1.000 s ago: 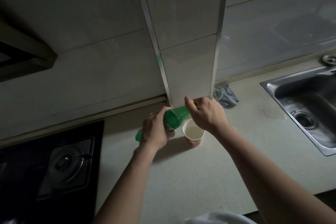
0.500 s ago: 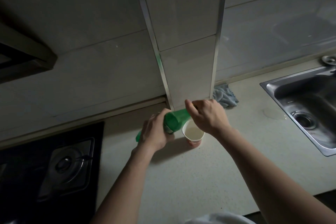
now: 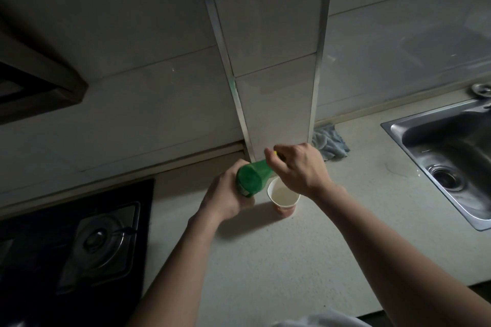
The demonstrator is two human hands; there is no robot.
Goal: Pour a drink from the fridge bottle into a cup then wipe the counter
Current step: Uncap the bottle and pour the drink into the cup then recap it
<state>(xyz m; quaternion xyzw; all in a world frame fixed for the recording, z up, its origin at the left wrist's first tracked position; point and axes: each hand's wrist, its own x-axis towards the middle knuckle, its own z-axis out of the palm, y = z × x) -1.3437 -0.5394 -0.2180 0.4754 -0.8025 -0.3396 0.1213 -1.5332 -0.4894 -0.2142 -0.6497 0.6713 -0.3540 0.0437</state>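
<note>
My left hand [image 3: 225, 195] grips the body of a green bottle [image 3: 252, 179], tilted with its neck pointing up and away toward the wall. My right hand [image 3: 297, 167] has its fingers curled round the bottle's neck, where a bit of yellow cap [image 3: 275, 152] shows. Just right of the bottle stands a paper cup [image 3: 283, 198] with a reddish base, holding pale liquid. A crumpled blue-grey cloth [image 3: 330, 142] lies on the counter [image 3: 265, 260] against the wall, behind my right hand.
A steel sink [image 3: 449, 159] is set into the counter at the right, with a wet patch beside it. A black gas hob [image 3: 79, 241] is at the left under a range hood [image 3: 34, 87]. A tiled wall column [image 3: 271, 61] rises behind the cup.
The bottle has swung more upright in my left hand, its base now facing me. My right hand stays at the neck and cap. The cup has not moved.
</note>
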